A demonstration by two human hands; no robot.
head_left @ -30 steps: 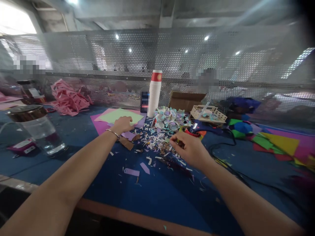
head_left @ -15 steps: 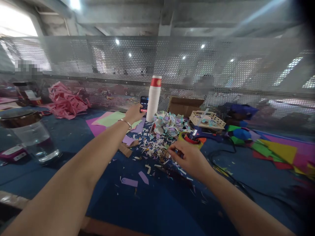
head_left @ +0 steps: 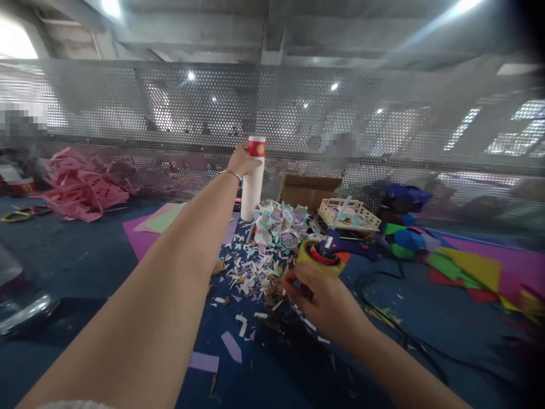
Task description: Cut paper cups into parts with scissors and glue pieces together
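Observation:
A tall stack of white paper cups (head_left: 252, 196) stands at the back middle, its top cup (head_left: 256, 149) showing a red band. My left hand (head_left: 243, 160) reaches up to it, thumb across the front just below the band and the other fingers largely hidden behind. My right hand (head_left: 317, 289) hovers low over the paper scraps (head_left: 255, 275), fingers curled and fingertips drawn together; whether something small is between them cannot be made out. Just behind it lie a yellow tape roll (head_left: 304, 253) and a dark blue glue gun (head_left: 340, 244).
Cut paper pieces (head_left: 283, 224) are heaped beside the cups, near a wooden tray (head_left: 349, 215) and cardboard box (head_left: 309, 190). Pink crumpled material (head_left: 85, 184) and scissors (head_left: 17, 216) lie left, a glass jar (head_left: 21, 307) nearer. A black cable (head_left: 395, 326) and coloured sheets (head_left: 472, 270) are right.
My left hand has moved from the phone up to the top of the cup stack. My right hand stays near the scraps, fingers still curled. The view has shifted right.

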